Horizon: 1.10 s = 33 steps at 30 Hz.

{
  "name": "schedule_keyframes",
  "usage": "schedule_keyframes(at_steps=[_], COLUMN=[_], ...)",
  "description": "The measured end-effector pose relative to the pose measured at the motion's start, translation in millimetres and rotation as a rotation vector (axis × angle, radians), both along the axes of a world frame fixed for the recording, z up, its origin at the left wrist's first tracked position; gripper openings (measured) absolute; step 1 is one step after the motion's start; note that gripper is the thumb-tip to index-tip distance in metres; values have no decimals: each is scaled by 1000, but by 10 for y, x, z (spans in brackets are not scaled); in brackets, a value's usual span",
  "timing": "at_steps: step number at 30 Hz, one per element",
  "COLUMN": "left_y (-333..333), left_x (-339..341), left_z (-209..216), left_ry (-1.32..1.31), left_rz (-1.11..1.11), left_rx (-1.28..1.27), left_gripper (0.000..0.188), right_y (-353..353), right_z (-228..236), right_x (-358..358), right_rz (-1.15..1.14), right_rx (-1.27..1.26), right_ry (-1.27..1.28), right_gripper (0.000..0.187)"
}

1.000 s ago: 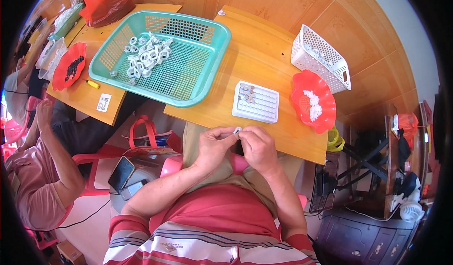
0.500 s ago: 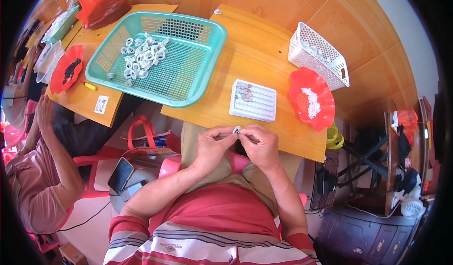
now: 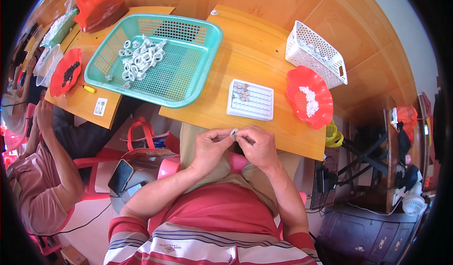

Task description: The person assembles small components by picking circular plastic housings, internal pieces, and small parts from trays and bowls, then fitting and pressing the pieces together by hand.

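Just off the table's near edge, my left hand (image 3: 210,148) pinches a small white ring-shaped plastic piece (image 3: 234,131) between thumb and forefinger. Against it press the closed fingertips of my right hand (image 3: 258,148); whatever they pinch is too small and covered to make out. Beyond my hands lies a white tray (image 3: 250,116) with rows of little hollows, and several small brownish discs (image 3: 243,94) sit toward its left part. Many similar white ring-shaped pieces (image 3: 142,59) are heaped in a green plastic basket (image 3: 198,83) at the left.
On the right stand a red scalloped dish (image 3: 298,83) of small white bits and a white perforated basket (image 3: 325,69). Left are a red dish (image 3: 61,78) of dark bits, a yellow-handled tool (image 3: 89,89) and a red bag (image 3: 99,10). Another person's arm (image 3: 61,156) is at far left.
The white piece has turned a little between my fingertips, and my right fingers have shifted slightly on it. The whole view has moved a touch; the table things stay in place.
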<state>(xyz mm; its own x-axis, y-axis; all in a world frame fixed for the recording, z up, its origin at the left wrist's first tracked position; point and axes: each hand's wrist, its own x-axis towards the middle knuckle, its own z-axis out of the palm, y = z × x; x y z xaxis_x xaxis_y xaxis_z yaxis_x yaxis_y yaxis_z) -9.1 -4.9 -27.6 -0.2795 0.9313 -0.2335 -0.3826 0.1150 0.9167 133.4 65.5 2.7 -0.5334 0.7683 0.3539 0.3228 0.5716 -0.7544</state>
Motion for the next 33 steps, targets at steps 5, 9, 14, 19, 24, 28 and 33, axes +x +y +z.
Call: schedule_keyframes(at_steps=[5, 9, 14, 19, 24, 28, 33], left_y=[-2, -12, -18, -16, -13, -19, -24], left_x=[12, 22, 20, 38, 39, 36, 39], left_z=[-12, -2, -31, -90, -59, -59, -84], left_ry=[27, 51, 84, 70, 101, 93, 84], left_rz=[-7, 2, -6, 13, -3, 1, 3], left_rx=[-9, -17, -7, 34, 27, 36, 59], left_gripper=[17, 16, 16, 15, 14, 14, 14], right_y=[2, -8, -2, -13, -22, -42, -33], right_z=[1, 3, 18, -22, -76, -47, -35], right_x=[7, 5, 13, 23, 28, 20, 19], right_rz=[10, 11, 32, -11, -60, -28, 35], right_rx=[6, 6, -7, -155, -352, -113, 192], right_ry=[-21, -23, -61, -59, 43, -23, -73], right_gripper=[11, 9, 9, 6, 10, 10, 13])
